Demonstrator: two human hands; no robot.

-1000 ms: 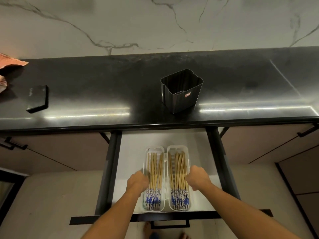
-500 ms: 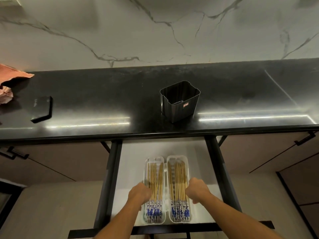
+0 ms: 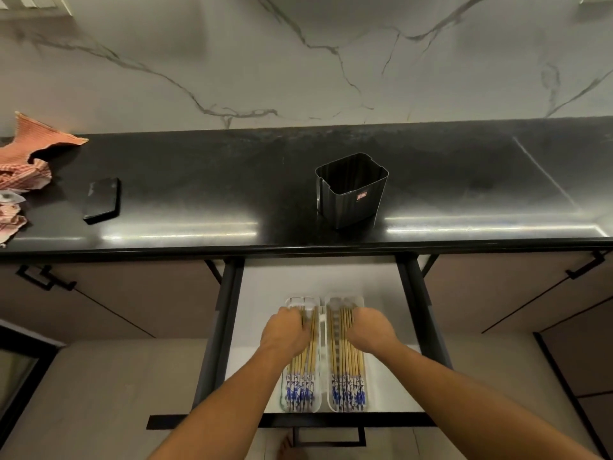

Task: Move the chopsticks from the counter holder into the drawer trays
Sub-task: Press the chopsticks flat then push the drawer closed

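Two clear trays lie side by side in the open drawer [image 3: 381, 287], the left tray [image 3: 284, 398] and the right tray [image 3: 347, 410]. Both hold several wooden chopsticks [image 3: 348, 356] with blue-and-white patterned ends towards me. My left hand [image 3: 286, 331] lies on the far half of the left tray, with its fingers curled down over the chopsticks. My right hand [image 3: 371, 328] lies the same way on the right tray's outer side. What the fingers grip is hidden. The black counter holder [image 3: 351, 190] stands upright on the counter with nothing in it.
A black phone [image 3: 101, 200] lies on the black counter [image 3: 205, 180] at the left, beside a crumpled red-checked cloth [image 3: 25, 161]. Marble wall behind. Closed cabinet fronts with black handles flank the drawer. The drawer's black front bar [image 3: 391, 419] is nearest me.
Both hands have slid from the trays' middle outer sides towards the far ends, now over the chopsticks. The camera has tilted up a little. The trays look unmoved in the drawer.
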